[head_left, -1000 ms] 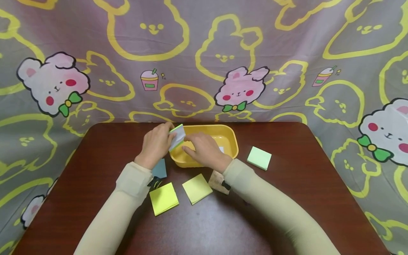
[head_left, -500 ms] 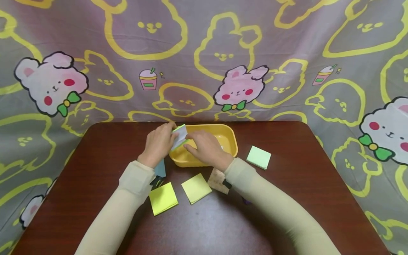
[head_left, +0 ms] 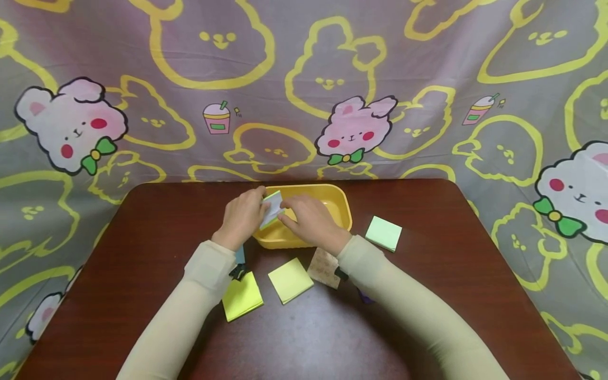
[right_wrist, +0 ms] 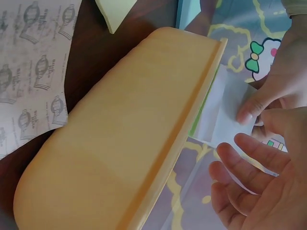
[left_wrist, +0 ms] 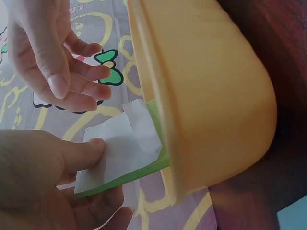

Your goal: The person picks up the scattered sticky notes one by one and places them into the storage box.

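Observation:
In the head view my left hand (head_left: 242,216) pinches a green sticky note pad (head_left: 272,208) with a white sheet on its face, over the left end of a yellow plastic tray (head_left: 285,243). Thumb on the white side, fingers behind: that grip shows in the left wrist view, where the white sheet (left_wrist: 112,143) has a folded flap. My right hand (head_left: 311,221) hovers over the tray, close to the pad. Its fingers (right_wrist: 235,163) are loosely bent with nothing between them, and a gap separates them from the pad in the left wrist view.
Nearer on the brown table (head_left: 304,338) lie a bright yellow pad (head_left: 242,299), a pale yellow pad (head_left: 291,281) and a brown printed pad (head_left: 324,267). A mint pad (head_left: 383,233) sits right of the tray. Partly hidden are a blue pad (head_left: 240,255) and something purple (head_left: 366,297).
Both hands and the green pad have shifted slightly to the right and a little nearer. A small white patch beside the right hand in the tray no longer shows.

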The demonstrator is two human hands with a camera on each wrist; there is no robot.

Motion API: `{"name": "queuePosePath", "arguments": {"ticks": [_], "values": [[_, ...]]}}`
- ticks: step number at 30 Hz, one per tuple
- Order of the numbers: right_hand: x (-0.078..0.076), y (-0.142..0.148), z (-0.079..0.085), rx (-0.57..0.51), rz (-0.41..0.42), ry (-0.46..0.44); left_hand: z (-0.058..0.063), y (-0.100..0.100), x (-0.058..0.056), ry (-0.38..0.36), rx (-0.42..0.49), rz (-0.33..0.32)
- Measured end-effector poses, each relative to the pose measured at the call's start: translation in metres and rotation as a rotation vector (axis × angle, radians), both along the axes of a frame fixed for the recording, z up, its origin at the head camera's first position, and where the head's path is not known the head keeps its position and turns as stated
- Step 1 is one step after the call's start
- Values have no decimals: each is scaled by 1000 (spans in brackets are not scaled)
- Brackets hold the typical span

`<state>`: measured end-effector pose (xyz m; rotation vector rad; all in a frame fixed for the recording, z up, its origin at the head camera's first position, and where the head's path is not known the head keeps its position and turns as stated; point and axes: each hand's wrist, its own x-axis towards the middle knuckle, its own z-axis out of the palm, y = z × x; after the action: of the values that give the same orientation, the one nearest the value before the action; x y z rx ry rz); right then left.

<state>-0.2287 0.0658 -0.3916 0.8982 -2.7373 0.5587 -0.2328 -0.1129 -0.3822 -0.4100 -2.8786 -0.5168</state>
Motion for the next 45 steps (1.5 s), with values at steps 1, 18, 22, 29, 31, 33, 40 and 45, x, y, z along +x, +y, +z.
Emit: {"name": "queuePosePath", "arguments": {"ticks": [1,18,22,29,31,33,40,45], "values": [[0,0,-1,0,-2,-2,-1,1,0,-8,1,1],[1,8,-10,22,-19,-43,-22,10,-5,-107,-23,-33],[0,9,-12,28,-22,-40,-25,12,-8,-117,-39,-42],[0,10,-16,46,-38,-37,-27,17,-9,-132,-52,-51],[1,10,-17,51,-39,-43,-28,18,-9,-144,-53,-54],[1,10,-18,52,-38,-51,-30,18,-10,-154,-58,-59],[-1,13,-20,69,-39,-48,-33,21,-14,-162,-70,-67],[-2,16,-21,77,-38,-49,-33,23,-17,-172,-91,-52]]}}
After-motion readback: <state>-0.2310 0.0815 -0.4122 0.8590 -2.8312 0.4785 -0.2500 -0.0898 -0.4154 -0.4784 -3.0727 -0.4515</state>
